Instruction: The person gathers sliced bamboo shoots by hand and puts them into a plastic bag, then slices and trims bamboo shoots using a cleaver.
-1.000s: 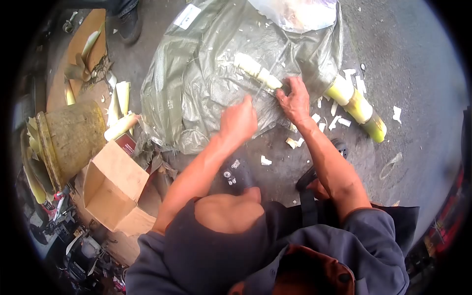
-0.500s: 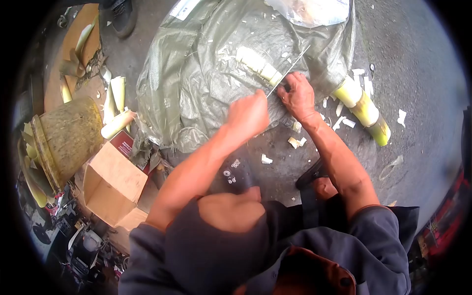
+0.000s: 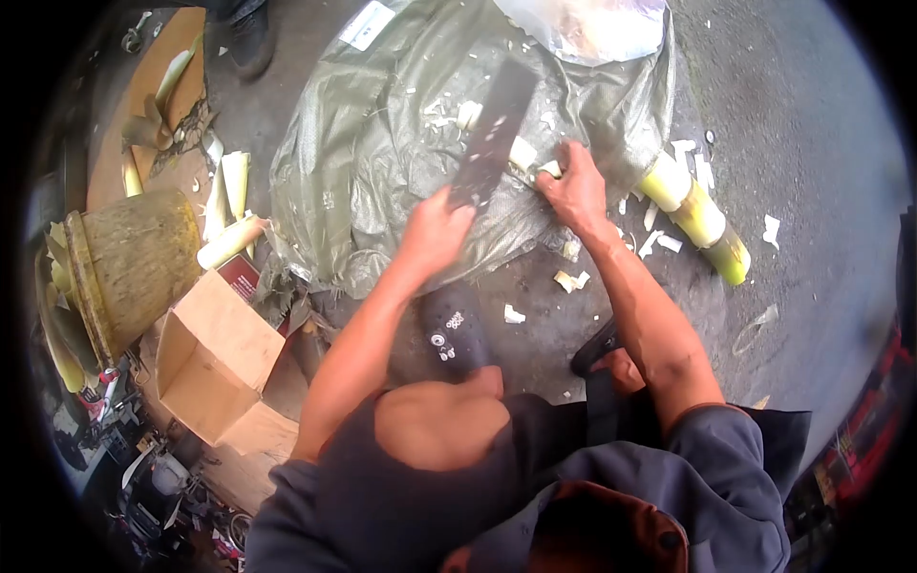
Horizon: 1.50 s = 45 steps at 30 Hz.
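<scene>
My left hand (image 3: 437,231) is closed around the handle of a broad-bladed cleaver (image 3: 497,129), whose flat dark blade is tilted up and away over the sack, smeared a little by motion. Behind the blade lies a peeled pale bamboo shoot (image 3: 522,154), partly hidden by it. My right hand (image 3: 576,189) pinches a short piece (image 3: 550,169) at the shoot's near end. Both hands are over a grey-green woven sack (image 3: 363,191), strewn with white shavings.
A longer bamboo shoot (image 3: 699,218) with a green tip lies to the right among chips. A plastic bag (image 3: 592,33) sits at the sack's far edge. Left are husks (image 3: 229,191), a yellowed bucket (image 3: 148,258) and an open cardboard box (image 3: 215,344). Someone's shoe (image 3: 253,43) shows at upper left.
The cleaver has lifted off the shoot and swung left, its blade turning from edge-on to flat. My left hand moved left and toward me. My right hand stays at the shoot's end.
</scene>
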Motion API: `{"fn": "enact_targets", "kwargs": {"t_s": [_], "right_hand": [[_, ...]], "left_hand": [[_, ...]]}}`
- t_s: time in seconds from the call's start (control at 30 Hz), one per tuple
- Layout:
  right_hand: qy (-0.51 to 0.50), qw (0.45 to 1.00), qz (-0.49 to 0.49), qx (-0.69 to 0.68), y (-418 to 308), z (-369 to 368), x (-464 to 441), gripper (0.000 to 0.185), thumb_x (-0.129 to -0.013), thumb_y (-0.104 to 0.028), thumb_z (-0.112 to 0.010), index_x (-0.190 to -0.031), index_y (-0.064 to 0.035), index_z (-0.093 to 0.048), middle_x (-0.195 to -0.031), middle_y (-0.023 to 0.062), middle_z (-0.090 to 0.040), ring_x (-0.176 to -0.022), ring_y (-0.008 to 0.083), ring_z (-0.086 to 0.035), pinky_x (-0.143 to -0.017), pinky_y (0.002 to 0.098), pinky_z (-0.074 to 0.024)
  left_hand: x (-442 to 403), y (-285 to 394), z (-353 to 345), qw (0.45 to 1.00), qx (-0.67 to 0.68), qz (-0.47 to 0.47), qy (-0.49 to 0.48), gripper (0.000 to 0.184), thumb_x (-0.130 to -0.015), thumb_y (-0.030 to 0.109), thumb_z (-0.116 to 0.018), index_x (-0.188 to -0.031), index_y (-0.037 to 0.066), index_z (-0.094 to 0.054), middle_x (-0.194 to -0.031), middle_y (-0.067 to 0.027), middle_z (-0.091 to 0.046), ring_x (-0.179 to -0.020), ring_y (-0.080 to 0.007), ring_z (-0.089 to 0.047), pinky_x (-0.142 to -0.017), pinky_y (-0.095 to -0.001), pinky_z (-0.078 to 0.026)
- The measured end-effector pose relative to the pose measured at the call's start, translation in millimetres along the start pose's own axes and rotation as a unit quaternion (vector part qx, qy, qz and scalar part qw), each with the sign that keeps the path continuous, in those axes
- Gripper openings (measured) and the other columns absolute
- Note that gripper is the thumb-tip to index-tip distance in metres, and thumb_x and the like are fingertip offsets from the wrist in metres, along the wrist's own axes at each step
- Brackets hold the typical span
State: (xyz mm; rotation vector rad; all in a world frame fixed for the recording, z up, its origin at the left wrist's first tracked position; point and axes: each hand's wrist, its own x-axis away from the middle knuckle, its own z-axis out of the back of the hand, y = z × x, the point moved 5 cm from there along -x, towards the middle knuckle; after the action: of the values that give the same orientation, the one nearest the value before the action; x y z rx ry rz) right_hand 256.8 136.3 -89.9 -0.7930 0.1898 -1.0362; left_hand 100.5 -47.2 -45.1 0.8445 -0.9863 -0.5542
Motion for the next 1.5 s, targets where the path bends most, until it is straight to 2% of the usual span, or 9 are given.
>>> {"fn": "enact_targets", "kwargs": {"t_s": [0.07, 0.27, 0.37, 0.43, 0.57, 0.77, 1.17, 1.37, 1.5], "right_hand": [[-0.009, 0.999, -0.03, -0.037, 5, -1, 1, 0.043, -0.079, -0.025, -0.07, -0.116, -0.0043, -0.061, -0.104, 0.0164, -0.061, -0.096, 0.0349, -0.062, -0.088, 0.0434, -0.0498], [-0.029, 0.998, -0.053, -0.02, -23, -14, -7, 0.043, -0.08, -0.024, -0.071, -0.117, -0.0049, -0.061, -0.116, 0.0185, -0.057, -0.102, 0.0381, -0.063, -0.091, 0.0449, -0.0501], [-0.036, 0.998, -0.057, 0.015, -40, -15, -7, 0.048, -0.079, -0.021, -0.074, -0.122, -0.0053, -0.059, -0.122, 0.0232, -0.052, -0.102, 0.0428, -0.062, -0.091, 0.0472, -0.0511], [-0.044, 0.997, -0.048, 0.029, -43, -19, -8, 0.051, -0.078, -0.017, -0.075, -0.125, -0.0057, -0.058, -0.122, 0.0253, -0.051, -0.102, 0.0449, -0.062, -0.09, 0.0486, -0.0519], [-0.043, 0.998, -0.037, 0.039, -43, -20, -12, 0.05, -0.076, -0.009, -0.076, -0.122, -0.0052, -0.058, -0.12, 0.0266, -0.051, -0.1, 0.046, -0.063, -0.088, 0.0494, -0.0532], [-0.055, 0.997, -0.051, 0.019, -44, -20, -17, 0.038, -0.079, -0.008, -0.072, -0.115, -0.0028, -0.06, -0.118, 0.0256, -0.05, -0.099, 0.0456, -0.062, -0.089, 0.05, -0.052], [-0.022, 0.929, -0.175, -0.326, -10, -63, -32, 0.049, -0.08, -0.009, -0.067, -0.127, 0.0062, -0.059, -0.122, 0.0218, -0.061, -0.105, 0.0285, -0.064, -0.088, 0.0375, -0.052], [-0.089, 0.837, -0.221, -0.492, -61, -28, -27, 0.053, -0.082, -0.004, -0.062, -0.133, 0.0065, -0.054, -0.124, 0.016, -0.063, -0.101, 0.0208, -0.066, -0.081, 0.0321, -0.0552], [-0.103, 0.857, -0.233, -0.448, -66, -31, -37, 0.053, -0.083, -0.002, -0.059, -0.135, 0.0048, -0.053, -0.124, 0.0141, -0.062, -0.101, 0.0204, -0.065, -0.079, 0.0311, -0.0556]], "left_hand": [[16, -17, 32, 0.988, 0.104, 0.114, -0.016, 0.021, -0.093, 0.017, -0.064, -0.108, 0.002, -0.065, -0.07, -0.0051, -0.06, -0.061, -0.0134, -0.059, -0.053, -0.0324, -0.051], [35, -69, 90, 0.961, 0.164, 0.221, 0.03, 0.02, -0.091, 0.016, -0.069, -0.1, 0.001, -0.06, -0.065, -0.0026, -0.058, -0.052, -0.0111, -0.057, -0.046, -0.0274, -0.048], [40, -62, 110, 0.965, -0.149, 0.148, 0.159, 0.031, -0.088, 0.015, -0.069, -0.112, -0.003, -0.06, -0.085, -0.0152, -0.066, -0.076, -0.027, -0.068, -0.068, -0.0369, -0.055], [48, -16, 101, 0.881, -0.356, -0.015, 0.312, 0.044, -0.086, 0.012, -0.067, -0.126, -0.003, -0.058, -0.113, -0.0232, -0.065, -0.097, -0.0357, -0.067, -0.085, -0.0428, -0.053], [-25, 50, 60, 0.954, -0.231, -0.122, 0.144, 0.041, -0.088, 0.007, -0.056, -0.128, -0.002, -0.057, -0.12, -0.0218, -0.063, -0.107, -0.0367, -0.064, -0.093, -0.0453, -0.05], [-118, 65, 2, 0.913, -0.392, -0.105, -0.045, 0.05, -0.083, 0.003, -0.057, -0.132, 0.003, -0.056, -0.124, -0.0274, -0.052, -0.114, -0.0464, -0.057, -0.098, -0.0523, -0.047], [-134, 47, 12, 0.946, -0.318, -0.067, 0.015, 0.052, -0.079, 0.009, -0.063, -0.131, 0.007, -0.06, -0.124, -0.0267, -0.053, -0.115, -0.0444, -0.057, -0.099, -0.0477, -0.048], [-138, 25, 13, 0.996, -0.033, 0.018, -0.086, 0.053, -0.078, 0.01, -0.064, -0.13, -0.001, -0.06, -0.128, -0.0223, -0.057, -0.108, -0.0307, -0.064, -0.095, -0.0375, -0.05], [-136, 22, 13, 0.998, -0.056, -0.01, -0.03, 0.057, -0.077, 0.013, -0.062, -0.132, -0.002, -0.059, -0.13, -0.0269, -0.057, -0.121, -0.0392, -0.058, -0.103, -0.0407, -0.046]]}}
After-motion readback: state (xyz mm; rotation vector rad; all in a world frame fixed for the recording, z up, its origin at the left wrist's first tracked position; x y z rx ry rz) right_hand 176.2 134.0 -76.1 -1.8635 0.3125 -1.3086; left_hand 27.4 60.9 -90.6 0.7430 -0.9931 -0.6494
